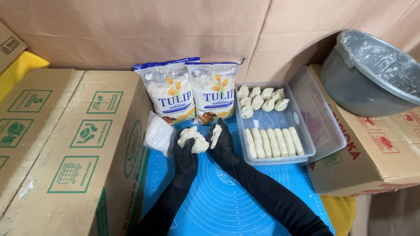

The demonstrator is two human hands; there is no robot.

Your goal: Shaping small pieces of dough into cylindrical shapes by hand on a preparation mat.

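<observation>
The single head-worn camera looks steeply down and forward from close above the blue mat point(227, 205), facing the cardboard wall point(175, 30) behind, boxes flanking both sides.

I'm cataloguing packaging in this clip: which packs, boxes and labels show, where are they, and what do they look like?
Two flour bags: upright against the back wall, white with blue edges and an orange flower motif.
Clear bag: left of the dough, white powder inside.
Left cartons: brown cardboard, green square handling symbols.
Right carton: brown, red print, under a grey basin.
Corner box: top left, small black-and-white label.
</observation>
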